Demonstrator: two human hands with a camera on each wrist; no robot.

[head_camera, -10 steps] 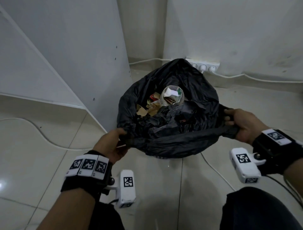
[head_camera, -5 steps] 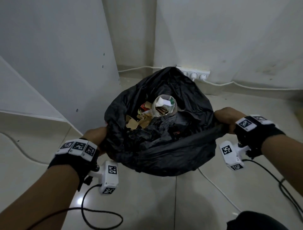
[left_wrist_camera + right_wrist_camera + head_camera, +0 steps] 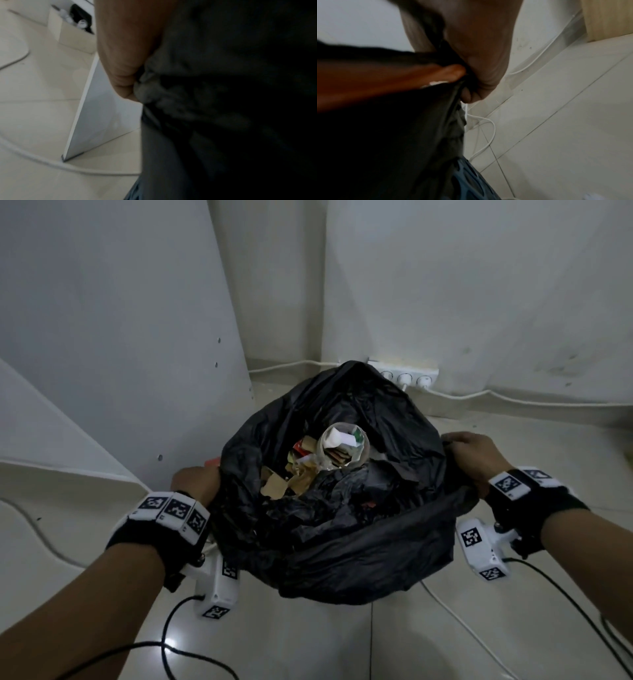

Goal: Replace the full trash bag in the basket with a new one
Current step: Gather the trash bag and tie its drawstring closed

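A full black trash bag (image 3: 359, 546) hangs open between my two hands in the head view, with paper scraps, cardboard and a clear plastic cup (image 3: 344, 446) on top. My left hand (image 3: 197, 484) grips the bag's left rim; its fingers are curled into the bunched plastic (image 3: 154, 92). My right hand (image 3: 471, 453) grips the right rim, with black plastic (image 3: 402, 128) gathered in its fist (image 3: 476, 83). The blue lattice basket (image 3: 471, 180) shows only at the bottom of the right wrist view, below the bag.
A white panel (image 3: 120, 337) stands close on the left, its foot on the tiled floor (image 3: 73, 155). A white power strip (image 3: 407, 374) lies against the wall behind the bag. White cables (image 3: 488, 135) and black wrist-camera cables (image 3: 171, 645) trail over the floor.
Both hands have risen with the bag's rim and the bag hangs higher and closer under the camera. The grips have not changed.
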